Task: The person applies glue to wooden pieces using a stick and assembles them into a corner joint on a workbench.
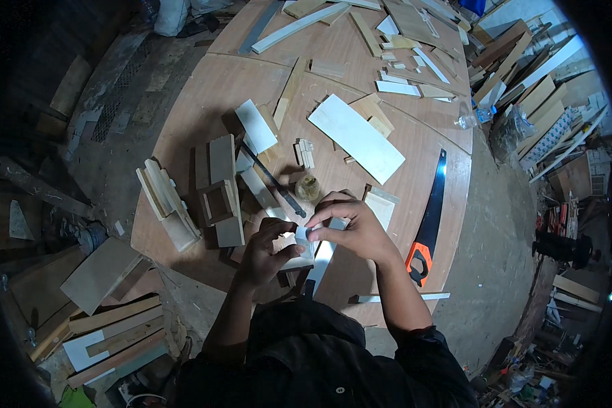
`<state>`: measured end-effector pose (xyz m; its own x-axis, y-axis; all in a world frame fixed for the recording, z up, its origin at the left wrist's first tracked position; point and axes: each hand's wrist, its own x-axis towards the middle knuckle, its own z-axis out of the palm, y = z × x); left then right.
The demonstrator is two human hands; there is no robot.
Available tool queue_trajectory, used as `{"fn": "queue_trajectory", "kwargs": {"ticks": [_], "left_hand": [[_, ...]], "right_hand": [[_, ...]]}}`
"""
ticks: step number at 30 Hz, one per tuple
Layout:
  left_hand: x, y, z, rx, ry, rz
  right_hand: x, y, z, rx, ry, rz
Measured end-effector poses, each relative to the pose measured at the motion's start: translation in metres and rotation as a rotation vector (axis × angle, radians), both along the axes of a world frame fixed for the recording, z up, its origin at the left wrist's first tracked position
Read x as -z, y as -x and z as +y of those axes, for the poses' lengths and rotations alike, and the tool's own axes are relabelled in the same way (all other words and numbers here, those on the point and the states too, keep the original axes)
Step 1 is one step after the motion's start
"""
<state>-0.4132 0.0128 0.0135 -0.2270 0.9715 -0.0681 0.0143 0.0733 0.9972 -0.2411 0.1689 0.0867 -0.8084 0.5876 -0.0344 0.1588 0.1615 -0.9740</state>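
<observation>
My right hand (350, 221) pinches a small pale piece (302, 233) between thumb and fingertips. Beside it, my left hand (265, 255) has its thumb and fingers apart, curved around the near side of the same spot. Below both hands is a whitish wooden block (298, 259) near the table's front edge; my fingers partly cover it. A long, thin dark tool (275, 180) lies slanting away from my fingertips. Just past my right hand stands a small round container (308, 188) with yellowish-brown contents.
A handsaw with an orange handle (420, 258) lies on the table (449, 204) at right. A white board (357, 138) rests beyond my hands. Wooden assemblies (223, 194) and stacked strips (166, 204) stand at left. Offcuts (401, 64) cover the far end. Another person (566, 249) is far right.
</observation>
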Motion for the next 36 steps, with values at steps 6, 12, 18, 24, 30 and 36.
{"fn": "queue_trajectory", "kwargs": {"ticks": [6,12,18,24,30,36], "left_hand": [[0.006,0.0,0.001,0.025,0.011,-0.038],[0.014,0.005,-0.002,-0.03,0.021,-0.074],[0.023,0.016,-0.005,-0.127,0.021,-0.018],[0.023,0.018,-0.003,-0.153,-0.009,0.004],[0.018,0.024,0.0,-0.157,-0.025,0.194],[0.015,0.027,0.004,-0.141,-0.012,0.24]], "right_hand": [[0.004,0.003,0.002,0.011,-0.072,-0.006],[0.013,-0.004,0.019,0.142,0.0,-0.047],[0.08,-0.003,0.059,0.33,-0.38,-0.516],[0.141,0.014,0.059,0.163,-0.683,-0.537],[0.146,0.03,0.061,0.127,-0.818,-0.525],[0.148,0.025,0.053,0.168,-0.946,-0.478]]}}
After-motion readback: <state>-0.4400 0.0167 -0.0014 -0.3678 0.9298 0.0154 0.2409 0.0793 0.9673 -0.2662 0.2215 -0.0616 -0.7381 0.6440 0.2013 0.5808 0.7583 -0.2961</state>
